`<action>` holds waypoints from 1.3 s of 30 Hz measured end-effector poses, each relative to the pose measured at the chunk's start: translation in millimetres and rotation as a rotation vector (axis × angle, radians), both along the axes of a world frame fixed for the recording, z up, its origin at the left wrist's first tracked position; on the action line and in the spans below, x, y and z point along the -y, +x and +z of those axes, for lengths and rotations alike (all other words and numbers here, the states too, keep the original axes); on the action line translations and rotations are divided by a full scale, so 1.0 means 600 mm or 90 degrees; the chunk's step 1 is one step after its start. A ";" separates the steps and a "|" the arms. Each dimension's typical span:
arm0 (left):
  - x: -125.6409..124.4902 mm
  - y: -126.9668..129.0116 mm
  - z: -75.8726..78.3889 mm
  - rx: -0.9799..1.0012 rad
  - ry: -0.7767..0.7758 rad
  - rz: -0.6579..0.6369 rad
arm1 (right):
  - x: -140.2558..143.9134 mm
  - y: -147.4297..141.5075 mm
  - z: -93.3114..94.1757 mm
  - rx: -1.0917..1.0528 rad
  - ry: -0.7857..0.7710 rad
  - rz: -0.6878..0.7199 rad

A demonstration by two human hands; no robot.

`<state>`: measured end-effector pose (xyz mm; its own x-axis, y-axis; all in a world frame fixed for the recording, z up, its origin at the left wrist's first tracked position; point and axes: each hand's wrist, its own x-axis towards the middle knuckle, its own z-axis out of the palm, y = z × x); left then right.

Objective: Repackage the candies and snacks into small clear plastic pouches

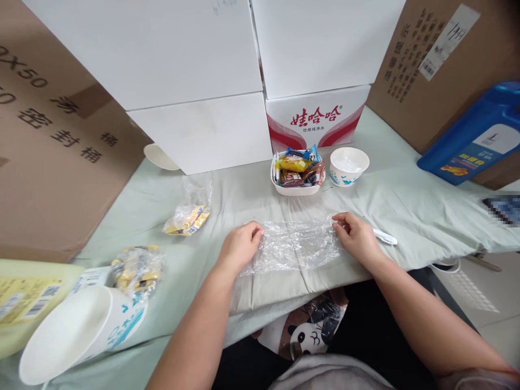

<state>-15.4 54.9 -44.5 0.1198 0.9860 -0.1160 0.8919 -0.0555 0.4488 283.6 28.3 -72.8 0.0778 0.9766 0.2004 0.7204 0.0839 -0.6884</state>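
White boxes stand behind the table's pale green cloth. On my feed, clear plastic film lies along the near edge, spread between both hands. Beyond it, a white tub heaped with wrapped snacks. Left hand: thumb and forefinger pinched on the film's left edge. Right hand: fingertips clamped on its right edge. Paper cup beside the tub.

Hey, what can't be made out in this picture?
All in the head view:
Clear plastic: bag or sheet, obscured by wrinkles and glare.
White tool: one end, behind the right hand.
Blue bottle: right side, cut off by the right edge.
White tub: inside bottom, under wrapped snacks.
Far-right object: identity, pixelated.
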 end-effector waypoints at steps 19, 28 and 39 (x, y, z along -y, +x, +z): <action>0.034 0.035 0.006 -0.091 0.339 -0.104 | -0.003 -0.020 -0.007 0.278 -0.031 -0.039; 0.050 0.075 -0.027 -0.054 0.217 -0.403 | 0.001 -0.011 -0.005 0.204 0.084 -0.035; 0.051 0.077 -0.038 -0.091 0.172 -0.422 | -0.008 -0.005 -0.009 0.209 0.120 0.026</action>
<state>30.7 24.4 -67.5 0.7031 0.7083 0.0622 0.6817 -0.6964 0.2242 280.4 33.0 -78.3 -0.0582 0.9213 0.3844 0.8940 0.2195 -0.3907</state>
